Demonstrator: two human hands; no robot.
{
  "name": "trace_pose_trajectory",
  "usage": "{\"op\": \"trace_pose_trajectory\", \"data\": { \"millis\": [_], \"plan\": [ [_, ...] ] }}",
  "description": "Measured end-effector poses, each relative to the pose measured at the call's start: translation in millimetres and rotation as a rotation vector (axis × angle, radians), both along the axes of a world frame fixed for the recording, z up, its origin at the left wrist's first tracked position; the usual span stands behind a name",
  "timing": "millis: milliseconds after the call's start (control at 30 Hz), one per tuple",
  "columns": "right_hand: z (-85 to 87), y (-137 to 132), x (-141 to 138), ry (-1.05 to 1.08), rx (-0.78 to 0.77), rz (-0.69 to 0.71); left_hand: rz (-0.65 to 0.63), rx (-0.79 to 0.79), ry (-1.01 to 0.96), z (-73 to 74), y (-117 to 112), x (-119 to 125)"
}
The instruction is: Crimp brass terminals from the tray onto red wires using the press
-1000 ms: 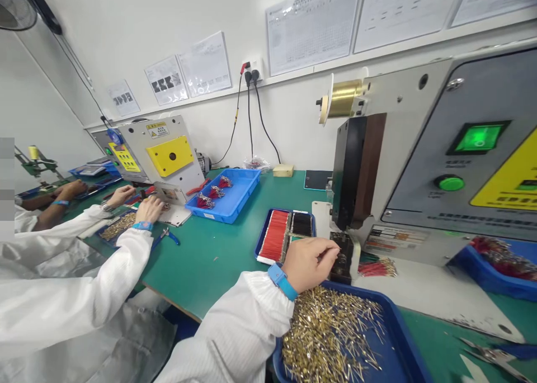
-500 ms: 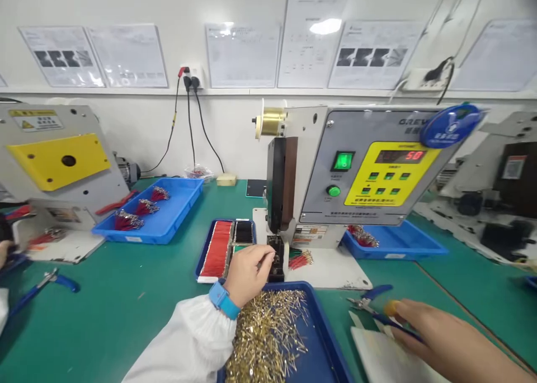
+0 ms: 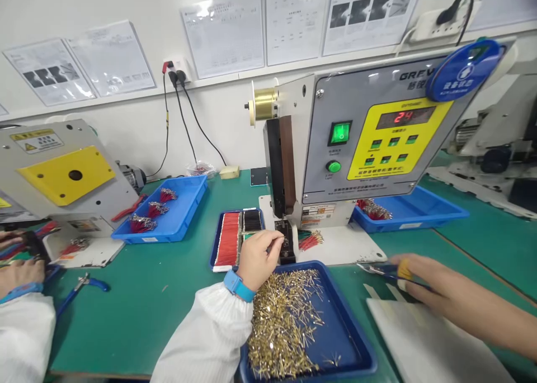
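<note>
My left hand point(image 3: 257, 258), in a white sleeve with a blue wristband, is pinched on a thin gold pin and holds it at the black die point(image 3: 287, 247) under the grey press machine point(image 3: 356, 142). Below that hand a blue tray point(image 3: 352, 338) holds several loose gold pins point(image 3: 285, 321). My right hand point(image 3: 423, 289), bare-armed with a yellow finger cot, is closed on the blue-handled pliers point(image 3: 377, 269), which lie on the green table to the right of the tray. A white sheet point(image 3: 423, 344) sits under my right forearm.
A small tray of red and black wires point(image 3: 230, 241) sits left of the die. Blue trays with red wire bundles stand at the left point(image 3: 168, 212) and right point(image 3: 413, 209). At the far left, a co-worker's hands point(image 3: 19, 274) work at a second machine point(image 3: 62, 176), with pliers point(image 3: 81, 285) nearby.
The view swung right from the co-worker to my own machine. My right hand came into view on the pliers. My left hand stayed pinched at the die. The display went from 50 to 24.
</note>
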State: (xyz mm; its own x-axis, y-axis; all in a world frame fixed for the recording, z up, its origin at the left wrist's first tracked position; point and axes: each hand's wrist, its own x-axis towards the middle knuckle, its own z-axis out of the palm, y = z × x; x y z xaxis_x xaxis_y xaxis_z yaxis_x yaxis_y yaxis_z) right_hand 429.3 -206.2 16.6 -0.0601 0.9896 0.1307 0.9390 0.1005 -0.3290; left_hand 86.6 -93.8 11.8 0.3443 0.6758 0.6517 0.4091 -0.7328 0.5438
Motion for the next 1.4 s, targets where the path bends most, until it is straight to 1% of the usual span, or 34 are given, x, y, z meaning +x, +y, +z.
{"op": "trace_pose_trajectory", "data": {
  "millis": [67,100,167,233,300,367,400,467,567,633,667,733,800,833,900,1000,1200,1400],
  "plan": [
    [6.6,0.3,-8.2,0.096,-0.171,0.025,-0.006,-0.001,0.006,0.6,-0.2,0.2],
    [9.6,1.0,-14.2,0.140,-0.227,0.049,-0.010,0.000,0.009,0.6,-0.1,0.2],
    [13.9,4.0,-29.2,0.195,-0.242,0.138,-0.016,0.004,0.012,0.4,0.0,0.3],
    [15.3,8.5,-45.7,0.209,-0.186,0.226,-0.015,0.002,0.012,0.5,0.2,0.3],
    [14.6,13.2,-59.8,0.223,-0.078,0.309,-0.010,-0.007,0.013,1.3,0.1,0.5],
    [15.1,17.6,-69.5,0.237,0.000,0.380,-0.004,-0.012,0.016,2.4,-0.4,0.8],
    [17.1,20.0,-72.9,0.239,0.014,0.409,-0.002,-0.012,0.018,2.9,-0.7,1.0],
    [25.8,26.1,-79.1,0.226,0.009,0.458,-0.004,-0.011,0.023,3.4,-1.4,1.6],
    [45.1,41.1,-92.7,0.148,0.031,0.526,0.012,-0.021,0.020,3.0,-2.1,2.2],
    [52.6,54.8,-105.6,0.063,0.100,0.544,0.029,-0.044,0.010,2.5,-2.3,2.2],
    [52.4,62.2,-112.2,0.017,0.160,0.530,0.036,-0.062,0.003,2.3,-2.3,2.1],
    [43.7,76.3,-122.9,-0.041,0.331,0.531,0.044,-0.105,-0.011,2.2,-2.4,1.8],
    [27.1,87.3,-127.9,-0.010,0.493,0.562,0.055,-0.137,-0.020,2.4,-2.6,1.9],
    [18.1,91.1,-128.2,0.030,0.560,0.552,0.059,-0.147,-0.021,2.5,-2.8,2.2],
    [2.9,95.1,-125.8,0.099,0.619,0.514,0.065,-0.149,-0.023,2.9,-3.5,3.0],
    [-7.8,95.8,-120.1,0.125,0.610,0.469,0.080,-0.143,-0.044,3.2,-4.4,4.4],
    [-9.8,96.9,-119.5,0.100,0.597,0.420,0.049,-0.171,-0.074,1.4,-5.2,5.3],
    [-13.0,96.4,-122.6,0.090,0.569,0.428,0.030,-0.157,-0.039,3.5,-7.2,5.4]
  ]
}}
